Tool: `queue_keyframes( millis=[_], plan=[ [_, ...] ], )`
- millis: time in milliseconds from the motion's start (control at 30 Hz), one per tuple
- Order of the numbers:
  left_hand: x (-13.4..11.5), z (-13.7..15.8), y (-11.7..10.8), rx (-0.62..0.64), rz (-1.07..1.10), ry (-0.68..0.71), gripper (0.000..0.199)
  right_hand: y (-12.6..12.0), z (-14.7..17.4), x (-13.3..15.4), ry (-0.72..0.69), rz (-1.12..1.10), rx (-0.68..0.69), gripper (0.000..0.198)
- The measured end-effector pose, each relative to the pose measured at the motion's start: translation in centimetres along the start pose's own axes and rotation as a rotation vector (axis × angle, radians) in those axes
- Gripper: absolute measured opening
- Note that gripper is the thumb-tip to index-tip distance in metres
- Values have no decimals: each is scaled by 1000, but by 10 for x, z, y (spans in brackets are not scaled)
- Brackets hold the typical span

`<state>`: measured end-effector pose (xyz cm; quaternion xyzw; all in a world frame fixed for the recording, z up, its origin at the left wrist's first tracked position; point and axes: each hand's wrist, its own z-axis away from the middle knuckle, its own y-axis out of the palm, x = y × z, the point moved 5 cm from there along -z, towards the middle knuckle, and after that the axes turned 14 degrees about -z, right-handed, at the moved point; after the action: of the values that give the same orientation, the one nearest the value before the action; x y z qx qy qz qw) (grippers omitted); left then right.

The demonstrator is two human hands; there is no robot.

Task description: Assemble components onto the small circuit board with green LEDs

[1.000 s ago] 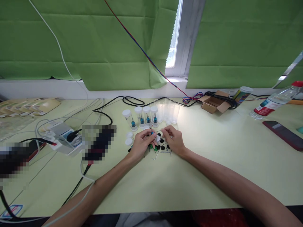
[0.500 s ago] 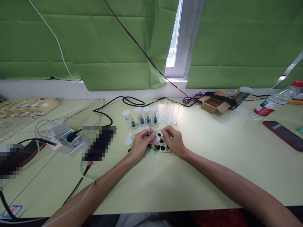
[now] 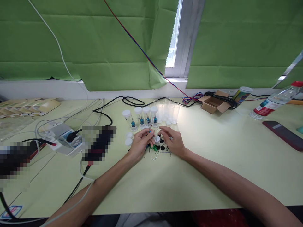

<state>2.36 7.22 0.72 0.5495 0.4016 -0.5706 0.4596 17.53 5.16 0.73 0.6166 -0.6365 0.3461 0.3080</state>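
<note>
My left hand (image 3: 139,143) is closed, its fingertips pinching a small blue part with a thin metal shaft (image 3: 149,128) that points up. Close beside it on the right, my right hand (image 3: 174,142) is closed with its fingers bent around a thin metal rod that looks like a hex key, mostly hidden by the fingers. Under and between the hands lie small black discs (image 3: 162,148), a green part (image 3: 155,147), a white round cap (image 3: 157,138) and an L-shaped hex key (image 3: 156,155). Two white caps (image 3: 128,142) lie left of my left hand.
Behind the hands stand several white-capped clear tubes (image 3: 126,115) with blue parts inside, beside open clear tubes (image 3: 168,114). A power strip (image 3: 62,140) and cables are on the left. At right are an open cardboard box (image 3: 210,105), a bottle (image 3: 272,104) and a dark case (image 3: 282,135).
My right fingertips have shifted slightly left and up, nearer my left hand. The blue part in my left hand has moved a little left and its shaft has tilted.
</note>
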Motion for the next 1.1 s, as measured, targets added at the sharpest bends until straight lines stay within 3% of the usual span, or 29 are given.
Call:
queue_keyframes(
  millis=[1100],
  plan=[
    [6,-1,1,47,-170,62,26,-2,-3,-1,33,29,-64,23]
  ],
)
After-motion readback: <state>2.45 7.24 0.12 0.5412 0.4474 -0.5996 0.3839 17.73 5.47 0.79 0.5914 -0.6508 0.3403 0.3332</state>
